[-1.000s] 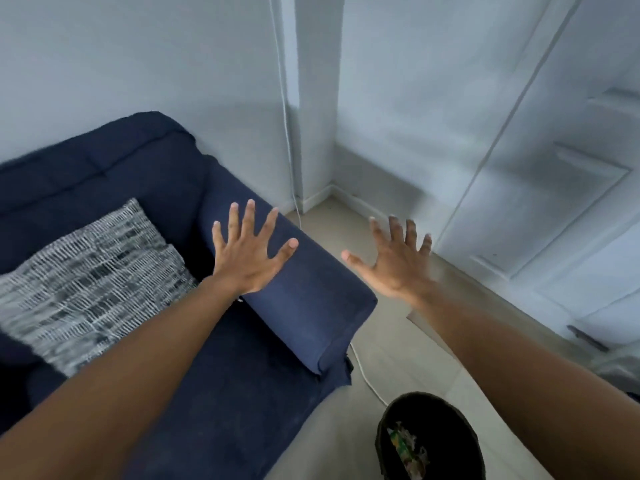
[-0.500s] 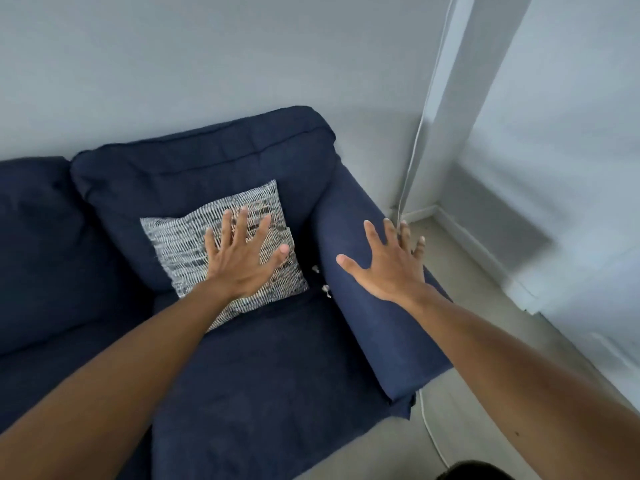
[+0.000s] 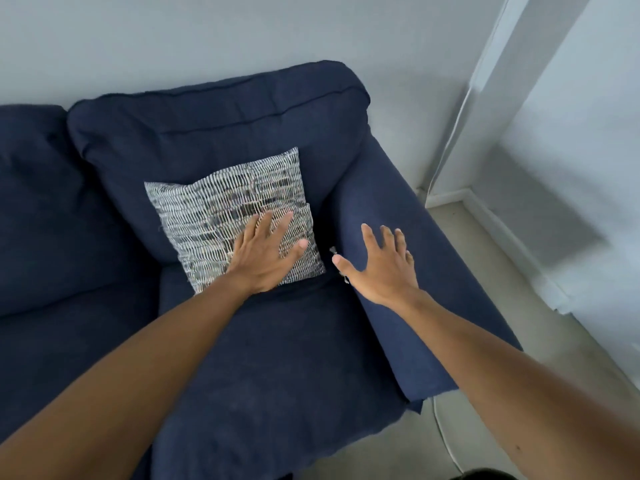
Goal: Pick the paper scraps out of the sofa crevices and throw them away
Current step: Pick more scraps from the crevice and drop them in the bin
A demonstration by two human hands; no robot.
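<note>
With both hands spread wide and empty, left hand (image 3: 265, 258) over the cushion (image 3: 221, 209), those scraps (image 3: 333, 251) mid-frame could get shoved deeper into the crevice.

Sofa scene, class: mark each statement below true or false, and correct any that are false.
1. The left hand lies over the patterned cushion. True.
2. The right hand grips a paper scrap between its fingers. False: its fingers are spread and hold nothing.
3. Small pale scraps show in the crevice between the seat and the armrest. True.
4. The sofa is light grey. False: it is dark blue.
5. A white cable runs along the floor beside the sofa. True.
</note>
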